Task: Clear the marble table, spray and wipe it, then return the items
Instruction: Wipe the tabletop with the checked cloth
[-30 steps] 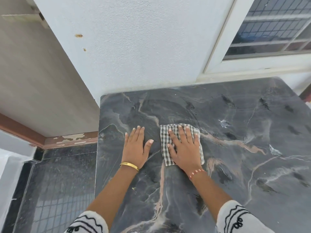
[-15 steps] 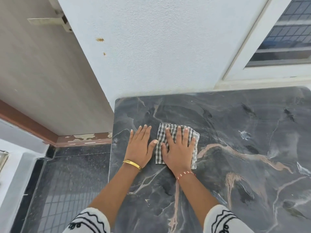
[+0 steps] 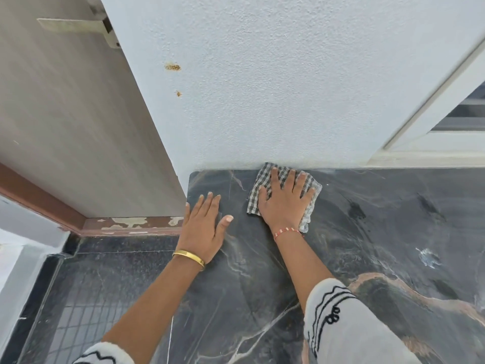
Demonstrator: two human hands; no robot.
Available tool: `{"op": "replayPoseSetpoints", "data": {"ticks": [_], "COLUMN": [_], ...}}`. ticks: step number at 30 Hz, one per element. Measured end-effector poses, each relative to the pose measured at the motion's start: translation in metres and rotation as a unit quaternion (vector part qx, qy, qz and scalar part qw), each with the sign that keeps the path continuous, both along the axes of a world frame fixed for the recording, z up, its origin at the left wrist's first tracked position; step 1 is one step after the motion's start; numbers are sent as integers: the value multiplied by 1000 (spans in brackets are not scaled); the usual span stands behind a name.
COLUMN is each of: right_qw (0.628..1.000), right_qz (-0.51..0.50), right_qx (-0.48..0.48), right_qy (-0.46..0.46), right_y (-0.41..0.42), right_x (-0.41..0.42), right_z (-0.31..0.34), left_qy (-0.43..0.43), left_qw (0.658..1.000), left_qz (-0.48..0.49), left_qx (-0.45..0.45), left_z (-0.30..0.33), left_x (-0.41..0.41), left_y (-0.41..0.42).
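Note:
The dark marble table (image 3: pixel 380 232) with pale and brown veins fills the lower right of the head view. A folded grey-and-white checked cloth (image 3: pixel 265 177) lies on it at the far edge, touching the wall. My right hand (image 3: pixel 286 203) presses flat on the cloth with fingers spread and straight. My left hand (image 3: pixel 203 227) rests flat on the bare marble near the table's far left corner, fingers straight, holding nothing. No other items stand on the visible table.
A white textured wall (image 3: pixel 262 88) rises right behind the table. A white window frame (image 3: pixel 433 122) is at the right. A grey door (image 3: pixel 65 114) stands to the left, above a dark tiled floor (image 3: pixel 91 298).
My right hand has pushed the cloth away from me, from the middle of the table up to the far edge at the wall. My left hand stayed flat beside it.

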State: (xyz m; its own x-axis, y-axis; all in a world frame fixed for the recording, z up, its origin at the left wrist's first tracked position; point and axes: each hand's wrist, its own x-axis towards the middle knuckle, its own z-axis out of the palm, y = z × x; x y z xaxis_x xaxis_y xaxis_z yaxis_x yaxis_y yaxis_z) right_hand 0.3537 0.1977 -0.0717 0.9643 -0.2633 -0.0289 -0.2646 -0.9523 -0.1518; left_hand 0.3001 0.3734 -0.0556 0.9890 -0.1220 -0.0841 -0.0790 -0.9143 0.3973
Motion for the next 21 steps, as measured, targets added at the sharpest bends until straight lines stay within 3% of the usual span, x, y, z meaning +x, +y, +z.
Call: {"op": "replayPoseSetpoints", "data": {"ticks": [8, 14, 21], "right_qw": [999, 990, 943], "right_qz": [-38, 138, 330], "right_qx": [-2, 30, 37], "right_qy": [2, 8, -16], "right_y": [52, 151, 131], "right_x": [9, 12, -60], "right_z": [-1, 2, 1], "left_qy": [-19, -30, -31], "left_qw": [995, 990, 987], "left_qz": [86, 117, 132], "left_qx": [-48, -70, -85], "left_z": [-3, 2, 11], "left_x": [10, -8, -14], "left_y": [53, 86, 79]}}
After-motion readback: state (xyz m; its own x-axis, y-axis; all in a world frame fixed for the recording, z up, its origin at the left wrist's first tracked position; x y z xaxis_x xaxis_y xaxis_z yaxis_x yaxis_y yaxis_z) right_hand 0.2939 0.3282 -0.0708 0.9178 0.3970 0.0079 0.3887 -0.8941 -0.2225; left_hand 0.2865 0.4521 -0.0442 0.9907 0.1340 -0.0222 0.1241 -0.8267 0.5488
